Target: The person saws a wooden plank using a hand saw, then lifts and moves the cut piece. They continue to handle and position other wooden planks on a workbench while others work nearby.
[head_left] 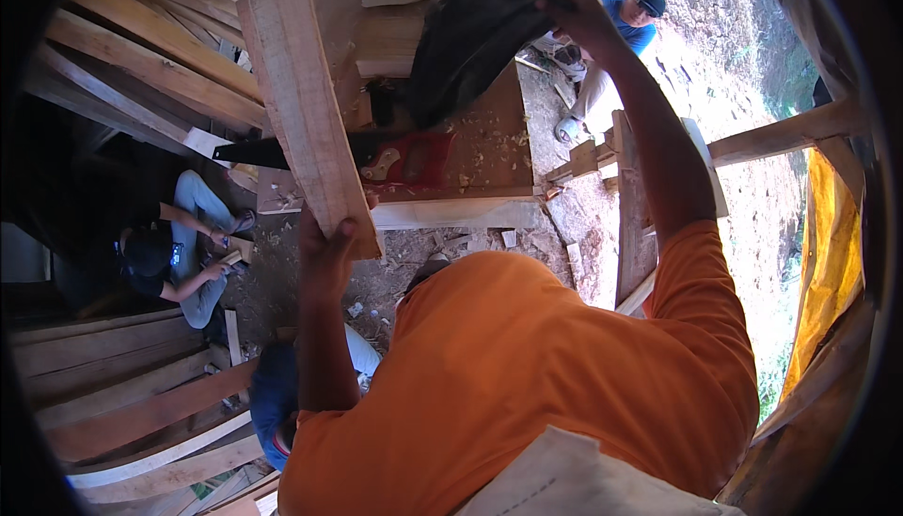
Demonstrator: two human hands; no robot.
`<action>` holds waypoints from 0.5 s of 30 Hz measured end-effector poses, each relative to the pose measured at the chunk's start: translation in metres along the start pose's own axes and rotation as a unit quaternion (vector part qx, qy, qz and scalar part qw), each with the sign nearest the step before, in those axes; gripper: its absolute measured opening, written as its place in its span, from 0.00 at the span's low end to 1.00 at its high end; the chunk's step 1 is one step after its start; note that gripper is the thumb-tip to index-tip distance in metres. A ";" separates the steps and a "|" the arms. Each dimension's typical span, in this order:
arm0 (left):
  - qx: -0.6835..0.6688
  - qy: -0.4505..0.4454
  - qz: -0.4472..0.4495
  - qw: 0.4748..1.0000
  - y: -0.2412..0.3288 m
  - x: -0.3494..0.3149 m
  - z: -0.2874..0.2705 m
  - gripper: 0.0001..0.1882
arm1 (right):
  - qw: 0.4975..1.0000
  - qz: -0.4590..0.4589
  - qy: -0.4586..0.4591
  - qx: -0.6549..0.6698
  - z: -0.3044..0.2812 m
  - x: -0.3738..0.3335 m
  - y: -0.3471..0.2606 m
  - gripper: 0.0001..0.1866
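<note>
My left hand point(324, 248) is closed around the near end of a long wooden board point(306, 93), which runs away from me across the workbench. Raised at the far right, my right hand point(578, 22) grips the edge of a black cloth point(475, 31). The cloth hangs in folds over the bench point(499, 135). A handsaw with a red handle point(419, 160) lies on the bench top; the board covers part of its dark blade. Wood shavings are scattered around the saw.
Timber point(160, 50) is piled at the far left, with more planks point(122, 356) near left. A seated person point(150, 257) at left holds a small wood piece; someone in blue point(635, 31) sits beyond the bench. A wooden rail point(781, 135) and yellow sheet point(818, 262) stand right.
</note>
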State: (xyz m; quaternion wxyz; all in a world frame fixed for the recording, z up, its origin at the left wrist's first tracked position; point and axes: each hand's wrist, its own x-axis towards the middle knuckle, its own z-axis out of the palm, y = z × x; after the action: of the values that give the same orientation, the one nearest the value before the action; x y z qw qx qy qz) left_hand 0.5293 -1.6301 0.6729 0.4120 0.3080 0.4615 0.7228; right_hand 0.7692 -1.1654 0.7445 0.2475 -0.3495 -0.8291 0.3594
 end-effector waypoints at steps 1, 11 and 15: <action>0.005 0.023 0.003 1.000 0.004 -0.008 -0.014 0.38 | 0.998 -0.044 0.013 0.047 0.000 0.003 -0.027 0.21; -0.030 0.065 -0.010 0.997 -0.013 0.004 -0.039 0.37 | 0.977 -0.151 0.149 -0.036 -0.118 0.022 -0.142 0.08; -0.016 0.065 -0.008 0.998 -0.013 0.011 -0.025 0.39 | 0.982 -0.112 0.150 -0.032 -0.162 0.027 -0.114 0.09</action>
State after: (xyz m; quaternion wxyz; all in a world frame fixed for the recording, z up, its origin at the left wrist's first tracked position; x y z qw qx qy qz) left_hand 0.5074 -1.6280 0.6516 0.3919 0.2503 0.4778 0.7453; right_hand 0.8137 -1.1332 0.9367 0.3966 -0.3117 -0.8276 0.2462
